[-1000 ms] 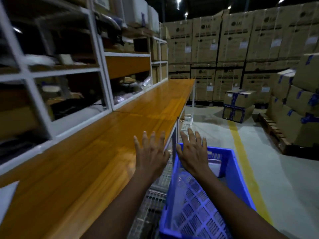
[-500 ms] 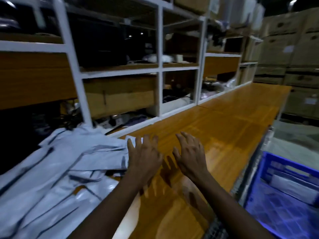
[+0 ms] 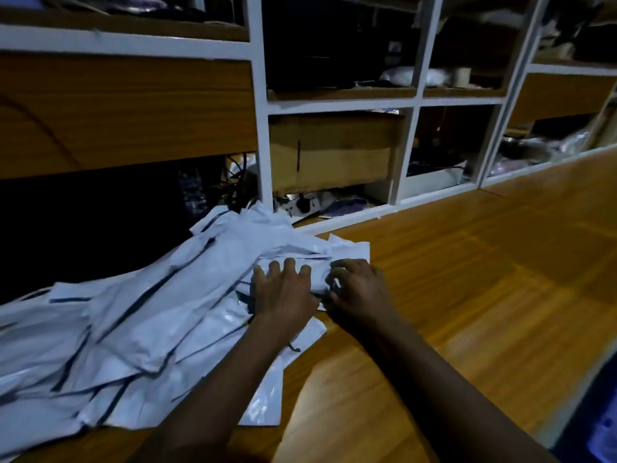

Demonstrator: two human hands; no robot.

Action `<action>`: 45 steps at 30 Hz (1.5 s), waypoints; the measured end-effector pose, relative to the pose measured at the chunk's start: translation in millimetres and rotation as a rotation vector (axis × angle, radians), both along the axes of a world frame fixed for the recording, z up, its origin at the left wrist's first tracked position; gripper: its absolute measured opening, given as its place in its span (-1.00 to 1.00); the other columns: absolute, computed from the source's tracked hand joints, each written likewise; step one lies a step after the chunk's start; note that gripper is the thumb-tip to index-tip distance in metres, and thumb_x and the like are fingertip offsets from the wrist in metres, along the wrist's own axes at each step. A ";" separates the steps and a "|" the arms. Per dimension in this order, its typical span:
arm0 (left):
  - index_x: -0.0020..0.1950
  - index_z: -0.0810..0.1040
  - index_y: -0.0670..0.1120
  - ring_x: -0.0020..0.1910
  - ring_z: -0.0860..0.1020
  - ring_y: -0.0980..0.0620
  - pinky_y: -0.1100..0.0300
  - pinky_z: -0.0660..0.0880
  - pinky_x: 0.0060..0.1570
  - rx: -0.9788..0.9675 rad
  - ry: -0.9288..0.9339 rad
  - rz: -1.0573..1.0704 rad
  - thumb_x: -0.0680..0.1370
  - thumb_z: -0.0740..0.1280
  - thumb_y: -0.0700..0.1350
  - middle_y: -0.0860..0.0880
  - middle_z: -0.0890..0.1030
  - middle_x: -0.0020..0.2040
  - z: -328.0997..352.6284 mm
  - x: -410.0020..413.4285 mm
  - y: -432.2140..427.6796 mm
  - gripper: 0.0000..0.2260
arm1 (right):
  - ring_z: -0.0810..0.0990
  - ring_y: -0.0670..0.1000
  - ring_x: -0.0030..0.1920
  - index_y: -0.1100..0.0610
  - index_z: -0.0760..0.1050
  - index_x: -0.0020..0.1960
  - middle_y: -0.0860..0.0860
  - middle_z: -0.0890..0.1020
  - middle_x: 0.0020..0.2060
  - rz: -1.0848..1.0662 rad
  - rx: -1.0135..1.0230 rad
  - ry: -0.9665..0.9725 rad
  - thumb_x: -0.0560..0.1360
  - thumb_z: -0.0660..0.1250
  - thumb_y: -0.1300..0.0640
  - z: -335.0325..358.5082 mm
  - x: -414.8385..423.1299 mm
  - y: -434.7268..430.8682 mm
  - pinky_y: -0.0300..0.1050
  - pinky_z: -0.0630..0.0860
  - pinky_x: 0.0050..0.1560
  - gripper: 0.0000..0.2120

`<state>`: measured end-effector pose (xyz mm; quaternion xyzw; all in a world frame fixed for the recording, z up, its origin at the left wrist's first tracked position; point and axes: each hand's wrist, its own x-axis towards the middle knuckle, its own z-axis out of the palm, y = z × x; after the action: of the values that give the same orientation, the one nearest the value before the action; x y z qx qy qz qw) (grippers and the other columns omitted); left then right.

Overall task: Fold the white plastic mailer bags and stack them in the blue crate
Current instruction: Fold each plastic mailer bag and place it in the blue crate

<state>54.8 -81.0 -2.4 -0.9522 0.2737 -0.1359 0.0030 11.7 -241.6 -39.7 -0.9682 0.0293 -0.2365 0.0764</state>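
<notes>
A loose heap of white plastic mailer bags (image 3: 140,315) with dark strips covers the left half of the wooden bench. My left hand (image 3: 283,292) lies flat with spread fingers on the right end of the heap. Beside it, my right hand (image 3: 357,289) curls its fingers round the edge of the top mailer bag (image 3: 317,277). Only a sliver of the blue crate (image 3: 604,429) shows at the lower right edge of the view.
The wooden bench (image 3: 467,295) runs off to the right. White-framed shelving (image 3: 260,128) rises behind the heap, holding a cardboard box (image 3: 334,152), cables and packets. The bench edge drops off at lower right, next to the crate.
My view has swung left from the crate to the bag heap. Both hands have moved left off the bare bench onto the heap, and the right hand has curled onto a bag's edge.
</notes>
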 end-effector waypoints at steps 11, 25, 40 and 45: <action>0.33 0.52 0.05 0.29 0.45 -0.15 -0.16 0.25 0.30 -0.055 -0.073 -0.149 0.51 0.24 0.04 -0.06 0.51 0.34 0.8 -15.6 -33.4 -0.61 | 0.57 0.09 -0.04 0.11 0.59 0.04 0.06 0.66 -0.02 -0.014 0.135 -0.175 0.47 0.41 0.12 7.4 -52.6 -58.4 0.04 0.53 -0.11 -0.84; 0.32 0.56 0.05 0.08 0.55 -0.21 -0.10 0.50 -0.04 -0.145 0.037 -0.440 0.55 0.01 0.13 -0.11 0.58 0.25 -60.5 -97.4 -160.1 -0.52 | 0.55 0.16 0.00 0.10 0.50 -0.13 0.03 0.65 0.08 -0.246 0.130 -0.035 0.29 0.29 0.07 -12.9 -180.9 -164.3 -0.02 0.43 -0.14 -0.81; 0.42 0.47 -0.13 0.28 0.53 -0.17 -0.12 0.44 0.28 -0.174 0.100 -0.626 0.58 -0.01 0.11 -0.16 0.55 0.33 -71.1 -66.1 -201.2 -0.45 | 0.36 0.37 0.40 0.21 0.43 0.38 0.26 0.44 0.39 -0.424 -0.143 0.330 0.57 -0.18 -0.08 -28.0 -144.5 -172.1 0.33 0.31 0.29 -0.37; 0.61 0.10 0.07 0.51 0.20 -0.19 -0.14 0.11 0.49 -0.007 0.147 -0.564 0.49 -0.33 0.27 -0.08 0.22 0.57 -74.6 -54.8 -212.2 -0.27 | 0.05 0.41 0.52 0.03 0.19 0.57 0.25 0.11 0.57 -0.543 -0.110 0.437 0.45 -0.44 -0.27 -45.4 -152.0 -179.2 0.40 0.04 0.42 -0.14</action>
<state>0.0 -293.2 -77.0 -0.8458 0.5266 -0.0630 -0.0582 -140.3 -420.7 -85.1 -0.9555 0.2885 -0.0366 -0.0494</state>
